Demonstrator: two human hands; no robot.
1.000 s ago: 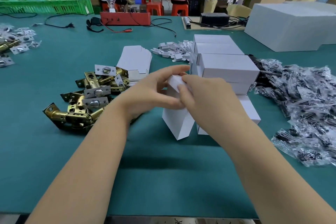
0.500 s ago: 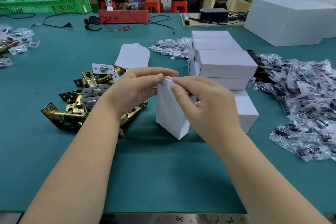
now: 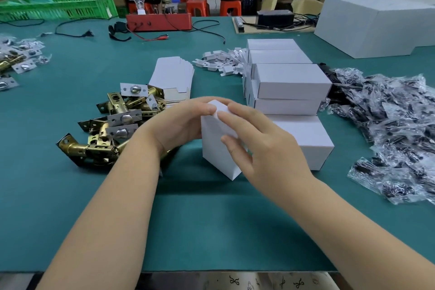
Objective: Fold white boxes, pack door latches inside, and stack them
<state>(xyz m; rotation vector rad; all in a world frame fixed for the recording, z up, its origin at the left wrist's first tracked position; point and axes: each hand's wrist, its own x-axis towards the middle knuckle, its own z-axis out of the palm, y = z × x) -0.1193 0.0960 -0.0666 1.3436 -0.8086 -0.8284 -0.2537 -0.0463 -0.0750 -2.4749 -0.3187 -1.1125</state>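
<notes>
1. Box (image 3: 220, 146) — a small white carton standing on end on the green table (image 3: 211, 231), long axis upright, one corner edge turned toward the viewer. It sits between the two hands, just in front of the stack of finished boxes (image 3: 290, 82).

2. Left hand (image 3: 181, 125) holds the box's left side and top from the left, fingers curled round it with the thumb tip at the top edge.

3. Right hand (image 3: 266, 150) lies against the box's right face, fingers fairly straight and slightly spread, fingertips on the top flap and thumb lower on the face — a press, apparently, rather than a grip.

4. Both hands touch the box, so neither is nearer; the top flap, where the next push would likely go, lies right under the fingertips of both hands.

5. Box surface looks plain, matte white card, crisp at the edges, top end appearing closed or nearly so. Whether a latch is inside cannot be seen.

6. Door latches (image 3: 113, 125) — brass bodies with silver faceplates — lie heaped on the table just left of the left wrist, within easy reach of that hand.

7. Flat unfolded boxes (image 3: 174, 77) lie in a pile behind the latches.
</notes>
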